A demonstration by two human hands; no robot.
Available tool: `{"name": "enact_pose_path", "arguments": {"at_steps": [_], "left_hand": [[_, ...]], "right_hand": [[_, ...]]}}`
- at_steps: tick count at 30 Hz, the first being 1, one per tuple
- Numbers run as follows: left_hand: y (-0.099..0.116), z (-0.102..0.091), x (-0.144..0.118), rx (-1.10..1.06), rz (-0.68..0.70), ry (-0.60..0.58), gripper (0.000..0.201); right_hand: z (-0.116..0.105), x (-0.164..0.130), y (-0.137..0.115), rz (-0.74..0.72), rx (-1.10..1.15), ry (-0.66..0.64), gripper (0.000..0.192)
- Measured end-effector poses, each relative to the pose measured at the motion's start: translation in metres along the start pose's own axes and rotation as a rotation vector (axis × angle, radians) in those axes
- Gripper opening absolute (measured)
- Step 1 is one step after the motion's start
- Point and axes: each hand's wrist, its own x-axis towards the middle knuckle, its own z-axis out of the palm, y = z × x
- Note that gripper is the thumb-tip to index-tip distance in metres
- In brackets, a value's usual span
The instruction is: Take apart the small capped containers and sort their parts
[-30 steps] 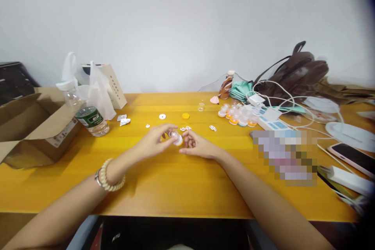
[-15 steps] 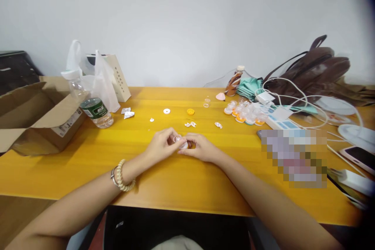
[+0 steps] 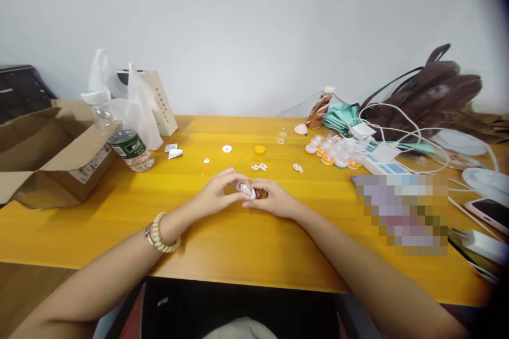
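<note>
While both hands pinch the clear capsule mid-frame | left hand steadies | right hand should twist gently above tabletop.

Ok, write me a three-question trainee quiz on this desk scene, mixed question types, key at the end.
1. True or false: the water bottle lies tilted against the cardboard box.
2. Which hand wears the bead bracelet? A) left B) right
3. Fill in: both hands meet on a small clear ____ above the yellow table.

Key:
1. True.
2. A: the left hand; the right hand has a bare wrist.
3. Capsule, pinched between the fingertips of both hands.
</note>
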Motion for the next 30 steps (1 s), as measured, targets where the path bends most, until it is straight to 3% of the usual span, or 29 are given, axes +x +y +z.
{"name": "enact_pose_path", "arguments": {"at_steps": [2,4,6,9,11,15,20,23,26,30], "left_hand": [[0.000,0.000,-0.001,0.004,-0.041,0.033,0.046],[0.002,-0.001,-0.001,-0.059,-0.003,-0.026,0.056],[0.002,-0.001,-0.001,-0.108,0.053,-0.082,0.047],[0.000,0.000,0.000,-0.048,0.039,-0.026,0.032],[-0.001,0.001,0.000,-0.014,0.009,-0.007,0.039],[-0.002,0.002,-0.001,-0.087,0.035,-0.085,0.051],[-0.010,0.005,0.000,-0.208,-0.032,0.041,0.047],[-0.010,0.005,0.002,-0.218,-0.030,0.077,0.038],[-0.004,0.005,0.003,-0.172,-0.008,0.015,0.029],[0.004,0.003,0.001,-0.055,-0.060,0.089,0.029]], "right_hand": [[0.000,0.000,0.000,0.010,-0.005,-0.023,0.026],[0.000,0.001,0.002,0.032,0.014,-0.036,0.025],[-0.001,0.001,0.004,0.036,0.032,-0.042,0.024],[-0.001,0.000,0.005,0.018,-0.019,-0.040,0.025],[0.000,0.000,0.005,0.024,-0.074,-0.028,0.024],[0.000,-0.002,0.006,0.032,-0.112,0.020,0.024],[-0.002,0.000,0.007,0.016,-0.098,0.153,0.023],[-0.003,0.001,0.007,0.026,-0.108,0.091,0.023],[-0.002,0.000,0.007,0.015,-0.088,-0.015,0.025],[0.000,-0.001,0.006,0.006,-0.108,-0.008,0.025]]}}
